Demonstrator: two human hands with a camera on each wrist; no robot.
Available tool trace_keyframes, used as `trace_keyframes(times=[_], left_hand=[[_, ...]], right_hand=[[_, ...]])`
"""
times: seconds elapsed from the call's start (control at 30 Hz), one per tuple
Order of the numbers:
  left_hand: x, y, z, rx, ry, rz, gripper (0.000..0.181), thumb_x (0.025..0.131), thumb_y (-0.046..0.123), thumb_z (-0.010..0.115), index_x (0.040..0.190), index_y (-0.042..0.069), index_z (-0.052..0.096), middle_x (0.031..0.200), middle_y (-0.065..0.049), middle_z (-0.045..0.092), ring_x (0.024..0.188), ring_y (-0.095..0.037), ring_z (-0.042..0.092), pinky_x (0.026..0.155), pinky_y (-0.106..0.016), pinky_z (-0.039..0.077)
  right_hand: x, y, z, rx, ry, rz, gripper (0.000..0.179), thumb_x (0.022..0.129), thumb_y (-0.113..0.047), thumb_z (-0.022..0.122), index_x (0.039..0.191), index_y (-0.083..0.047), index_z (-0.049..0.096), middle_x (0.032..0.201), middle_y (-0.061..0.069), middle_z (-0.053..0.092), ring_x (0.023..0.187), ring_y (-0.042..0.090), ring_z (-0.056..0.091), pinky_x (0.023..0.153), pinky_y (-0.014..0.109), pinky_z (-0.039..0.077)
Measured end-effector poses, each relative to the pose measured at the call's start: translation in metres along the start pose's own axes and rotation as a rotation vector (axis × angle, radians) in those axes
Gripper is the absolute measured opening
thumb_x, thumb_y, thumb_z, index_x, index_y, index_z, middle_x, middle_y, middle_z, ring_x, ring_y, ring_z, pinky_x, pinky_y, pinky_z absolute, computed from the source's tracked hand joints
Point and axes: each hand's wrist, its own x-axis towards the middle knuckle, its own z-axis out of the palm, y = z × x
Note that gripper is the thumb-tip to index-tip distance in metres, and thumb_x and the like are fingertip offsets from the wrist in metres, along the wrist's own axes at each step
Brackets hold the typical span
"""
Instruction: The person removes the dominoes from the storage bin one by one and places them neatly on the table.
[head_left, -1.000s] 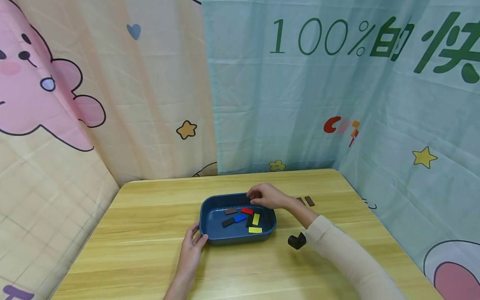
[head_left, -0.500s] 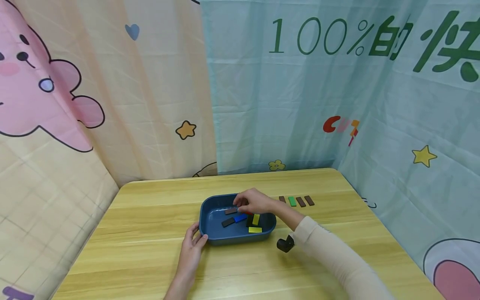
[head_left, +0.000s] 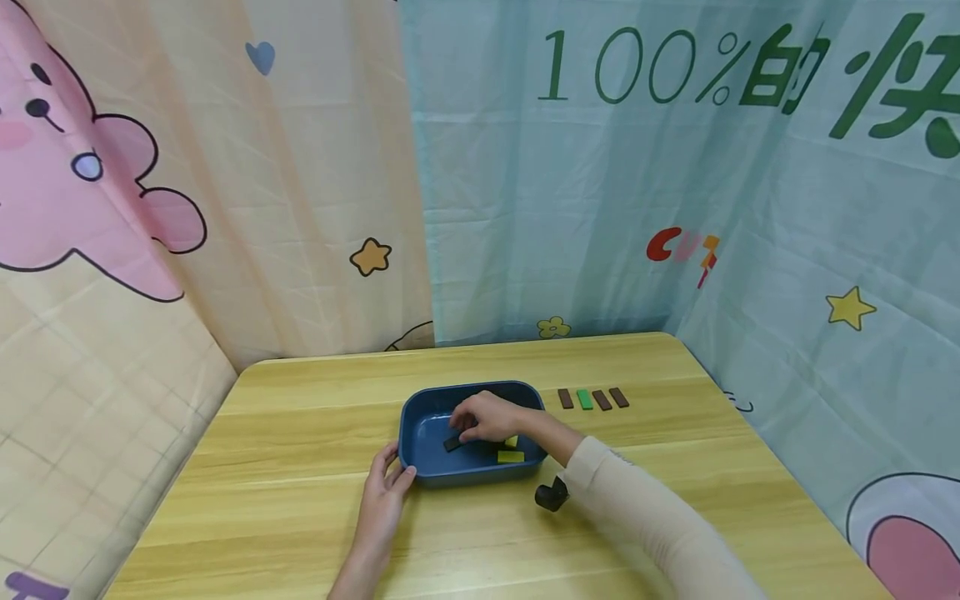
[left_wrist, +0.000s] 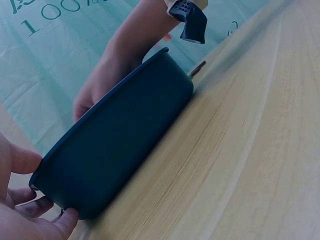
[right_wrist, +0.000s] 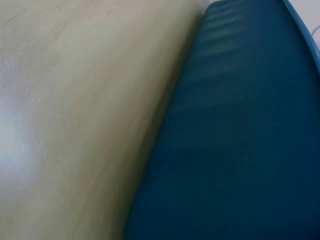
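A dark blue plastic bin with rounded corners sits on the table. My left hand grips its left end, the thumb at the rim and the fingers against the outer wall, as the left wrist view shows. My right hand reaches down into the bin with bent fingers; its fingertips are near the bottom, and whether they pinch a tile is hidden. Left of those fingers a black tile shows partly. A yellow tile lies near the front wall, another partly covered behind it. The right wrist view shows only the bin's outer wall and tabletop.
Right of the bin, a row on the table holds a brown tile, a green tile and two more brown ones. A black camera sticks out from the right sleeve. Printed curtains hang behind the table.
My right hand has moved from the bin's back right rim leftward and down into the bin, covering the red, blue and brown tiles. The left hand keeps its place on the bin.
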Motion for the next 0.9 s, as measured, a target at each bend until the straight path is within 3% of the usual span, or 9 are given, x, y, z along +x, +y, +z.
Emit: trace_keyframes(times=[0.17,0.63,0.9], left_hand=[[0.0,0.0,0.0,0.004,-0.003,0.01,0.054,0.108,0.003,0.047,0.158,-0.002,0.028,0.162,-0.028,0.022,0.146,-0.049,0.03,0.117,-0.057,0.032],[-0.002,0.0,0.002,-0.002,0.004,0.018,0.053,0.107,0.001,0.047,0.157,-0.004,0.028,0.161,-0.028,0.024,0.146,-0.049,0.03,0.118,-0.056,0.031],[-0.001,-0.001,0.002,-0.002,0.01,0.017,0.053,0.107,-0.001,0.048,0.156,-0.004,0.029,0.16,-0.028,0.025,0.145,-0.05,0.031,0.118,-0.056,0.032]], right_hand=[[0.003,-0.004,0.003,-0.043,-0.029,0.007,0.026,0.097,-0.011,0.074,0.123,-0.006,0.073,0.11,0.0,0.071,0.096,0.005,0.065,0.087,0.019,0.053],[0.01,-0.005,0.013,-0.08,-0.009,0.002,0.02,0.096,-0.003,0.073,0.116,-0.006,0.077,0.11,0.002,0.074,0.097,0.006,0.068,0.085,0.018,0.054],[0.01,-0.009,0.01,-0.052,-0.006,-0.01,0.014,0.094,-0.002,0.076,0.106,-0.008,0.078,0.093,-0.003,0.072,0.082,0.002,0.061,0.077,0.017,0.052]])
